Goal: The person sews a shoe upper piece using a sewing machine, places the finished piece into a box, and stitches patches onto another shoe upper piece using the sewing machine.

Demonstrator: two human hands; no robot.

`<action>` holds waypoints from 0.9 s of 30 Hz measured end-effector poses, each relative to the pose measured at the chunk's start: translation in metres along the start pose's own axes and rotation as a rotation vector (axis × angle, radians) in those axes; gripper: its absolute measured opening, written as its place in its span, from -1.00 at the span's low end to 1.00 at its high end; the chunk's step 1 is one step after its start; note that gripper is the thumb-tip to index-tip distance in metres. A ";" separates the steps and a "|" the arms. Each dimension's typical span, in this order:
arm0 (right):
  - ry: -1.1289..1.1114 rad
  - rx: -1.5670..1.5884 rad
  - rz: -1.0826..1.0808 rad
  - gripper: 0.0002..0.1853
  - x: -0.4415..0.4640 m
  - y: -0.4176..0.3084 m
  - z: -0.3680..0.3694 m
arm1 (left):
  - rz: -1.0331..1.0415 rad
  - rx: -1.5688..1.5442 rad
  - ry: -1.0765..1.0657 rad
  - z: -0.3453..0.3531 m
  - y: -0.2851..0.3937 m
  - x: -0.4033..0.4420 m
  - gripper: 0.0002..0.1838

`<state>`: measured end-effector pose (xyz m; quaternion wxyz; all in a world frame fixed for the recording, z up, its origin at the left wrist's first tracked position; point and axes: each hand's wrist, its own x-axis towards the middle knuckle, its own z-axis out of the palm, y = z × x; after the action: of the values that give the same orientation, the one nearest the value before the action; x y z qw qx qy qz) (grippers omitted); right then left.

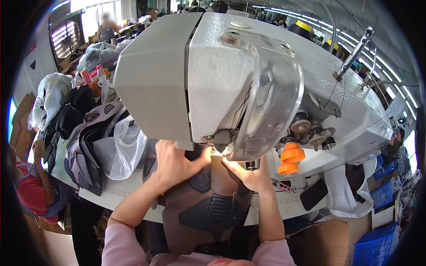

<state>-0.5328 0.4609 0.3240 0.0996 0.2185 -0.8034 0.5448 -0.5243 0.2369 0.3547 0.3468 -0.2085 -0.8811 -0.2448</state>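
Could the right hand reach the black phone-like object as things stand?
Probably yes: the phone-like object lies beside the right forearm with nothing tall between, though the right hand must leave the brown piece.

Workshop interior, left side: pale wall [44, 53], bright window [90, 21], large round fan [64, 39] in a dark surround, daylight showing through its slats. Overhead and to the right: grey ceiling, long rows of white tube lights [368, 56] running back into the room. Below: white table [115, 193] with a curved edge; at right, blue plastic crates [375, 250] stacked over a pale floor, near an open cardboard box [330, 239]
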 end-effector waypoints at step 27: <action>0.086 0.100 0.026 -0.84 0.001 -0.002 0.007 | 0.154 0.242 0.065 -0.012 0.025 0.006 -0.87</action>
<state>-0.5324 0.4533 0.3231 0.1157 0.1890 -0.7731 0.5943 -0.5092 0.2509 0.3737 0.4156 -0.2242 -0.8738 -0.1161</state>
